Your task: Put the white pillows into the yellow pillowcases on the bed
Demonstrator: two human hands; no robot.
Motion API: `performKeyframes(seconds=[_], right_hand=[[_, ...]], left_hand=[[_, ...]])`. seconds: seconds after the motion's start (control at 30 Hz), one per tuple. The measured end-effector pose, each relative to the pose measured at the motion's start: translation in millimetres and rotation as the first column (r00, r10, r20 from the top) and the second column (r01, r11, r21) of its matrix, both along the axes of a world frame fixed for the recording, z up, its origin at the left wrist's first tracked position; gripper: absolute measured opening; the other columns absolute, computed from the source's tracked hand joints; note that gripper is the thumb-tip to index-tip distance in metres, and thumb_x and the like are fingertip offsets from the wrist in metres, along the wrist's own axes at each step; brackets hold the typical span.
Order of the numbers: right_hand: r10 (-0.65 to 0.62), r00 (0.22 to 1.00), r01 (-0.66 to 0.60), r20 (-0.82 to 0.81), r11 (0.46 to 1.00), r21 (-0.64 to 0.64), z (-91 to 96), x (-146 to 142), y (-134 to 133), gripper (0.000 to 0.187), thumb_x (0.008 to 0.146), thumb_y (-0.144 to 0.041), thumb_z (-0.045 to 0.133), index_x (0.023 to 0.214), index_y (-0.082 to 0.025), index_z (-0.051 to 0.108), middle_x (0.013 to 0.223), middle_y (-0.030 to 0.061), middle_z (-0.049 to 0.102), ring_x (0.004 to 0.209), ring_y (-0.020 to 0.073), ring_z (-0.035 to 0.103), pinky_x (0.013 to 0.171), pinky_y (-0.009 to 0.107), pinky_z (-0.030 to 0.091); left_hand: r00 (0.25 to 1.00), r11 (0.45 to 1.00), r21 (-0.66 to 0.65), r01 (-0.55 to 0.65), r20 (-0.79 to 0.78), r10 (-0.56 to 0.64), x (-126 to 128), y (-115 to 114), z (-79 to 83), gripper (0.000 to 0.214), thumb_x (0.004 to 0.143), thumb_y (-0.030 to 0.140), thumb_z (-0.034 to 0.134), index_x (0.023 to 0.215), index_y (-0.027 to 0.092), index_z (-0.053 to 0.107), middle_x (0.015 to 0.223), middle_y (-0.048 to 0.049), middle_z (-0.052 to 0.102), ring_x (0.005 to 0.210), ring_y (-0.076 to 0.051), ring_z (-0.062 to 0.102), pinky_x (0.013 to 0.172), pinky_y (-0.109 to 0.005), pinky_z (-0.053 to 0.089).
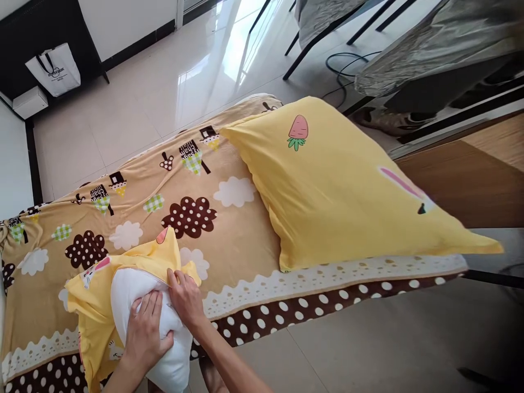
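Observation:
A white pillow (131,289) lies partly inside a yellow pillowcase (92,305) at the near left of the bed. My left hand (145,330) presses on the pillow, its fingers bent over the white fabric. At the case's opening, my right hand (185,295) pinches the yellow edge beside the pillow. The pillow's near end sticks out toward me. To the right, a plump pillow in a yellow case (327,185) with a carrot print rests flat, apart from both hands.
A patterned bedsheet (245,240) covers the narrow bed. Beyond it is a shiny tiled floor (143,103), with a white bag (57,71) and a white box (30,102) at the far left. Dark chair legs (305,57) and a blue cable (339,68) are at the back right.

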State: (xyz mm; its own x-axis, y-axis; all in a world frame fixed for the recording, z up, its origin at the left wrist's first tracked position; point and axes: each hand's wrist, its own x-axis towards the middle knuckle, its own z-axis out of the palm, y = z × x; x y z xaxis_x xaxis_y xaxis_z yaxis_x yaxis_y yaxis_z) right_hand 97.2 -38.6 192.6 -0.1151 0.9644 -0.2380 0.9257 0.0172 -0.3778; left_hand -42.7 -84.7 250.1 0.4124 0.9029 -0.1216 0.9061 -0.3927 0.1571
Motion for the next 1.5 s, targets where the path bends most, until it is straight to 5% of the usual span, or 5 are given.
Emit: performKeyframes(seconds=[0.33,0.53,0.77,1.0,1.5], right_hand=[[0.030,0.997,-0.028,-0.071,0.999,0.029,-1.3,-3.6,0.4,0.025,0.085,-0.004,0.049,0.104,-0.015,0.060,0.091,0.0084,0.064,0.083,0.0188,0.060,0.064,0.028,0.040],[-0.175,0.974,0.161,-0.140,0.981,-0.109,-28.5,28.4,25.1,0.019,0.088,-0.012,0.050,0.102,-0.018,0.062,0.092,0.0057,0.063,0.078,0.0155,0.058,0.065,0.025,0.037],[-0.227,0.971,0.211,-0.077,0.961,-0.179,-42.2,31.0,8.8,0.029,0.088,-0.013,0.048,0.115,-0.016,0.059,0.094,0.0073,0.063,0.075,0.0164,0.057,0.061,0.026,0.035],[-0.012,0.987,0.040,-0.159,0.984,0.176,-45.1,11.8,-20.5,0.040,0.090,-0.009,0.038,0.123,-0.014,0.060,0.077,0.0055,0.061,0.071,0.0159,0.055,0.064,0.027,0.036],[-0.019,0.999,0.022,-0.029,0.992,0.124,-47.4,19.2,29.9,0.022,0.083,-0.004,0.044,0.080,-0.016,0.063,0.067,0.0049,0.063,0.061,0.0152,0.052,0.062,0.029,0.028]], left_hand=[[0.992,0.973,-0.196,-0.122,-0.018,0.121,-0.2,36.4,-29.7,0.061,0.077,0.033,0.055,0.135,0.013,0.051,0.138,-0.0121,0.055,0.126,-0.027,0.049,0.110,-0.047,0.029],[0.994,0.959,-0.265,-0.106,-0.045,0.098,32.1,66.6,-32.2,0.062,0.078,0.030,0.054,0.138,0.017,0.046,0.131,-0.0122,0.059,0.118,-0.028,0.051,0.104,-0.049,0.034],[0.988,0.959,-0.282,0.025,-0.140,-0.067,47.6,48.9,-11.5,0.061,0.074,0.043,0.062,0.131,0.022,0.054,0.120,-0.0134,0.057,0.111,-0.032,0.048,0.094,-0.054,0.037],[0.991,0.936,-0.350,0.035,-0.107,-0.077,36.3,56.6,-25.2,0.060,0.082,0.042,0.053,0.137,0.018,0.046,0.134,-0.0146,0.053,0.123,-0.030,0.043,0.100,-0.051,0.035],[0.999,0.945,-0.326,-0.021,0.021,0.029,69.8,28.0,-54.7,0.048,0.081,0.039,0.055,0.121,0.013,0.059,0.118,-0.0155,0.062,0.112,-0.031,0.052,0.093,-0.050,0.040]])
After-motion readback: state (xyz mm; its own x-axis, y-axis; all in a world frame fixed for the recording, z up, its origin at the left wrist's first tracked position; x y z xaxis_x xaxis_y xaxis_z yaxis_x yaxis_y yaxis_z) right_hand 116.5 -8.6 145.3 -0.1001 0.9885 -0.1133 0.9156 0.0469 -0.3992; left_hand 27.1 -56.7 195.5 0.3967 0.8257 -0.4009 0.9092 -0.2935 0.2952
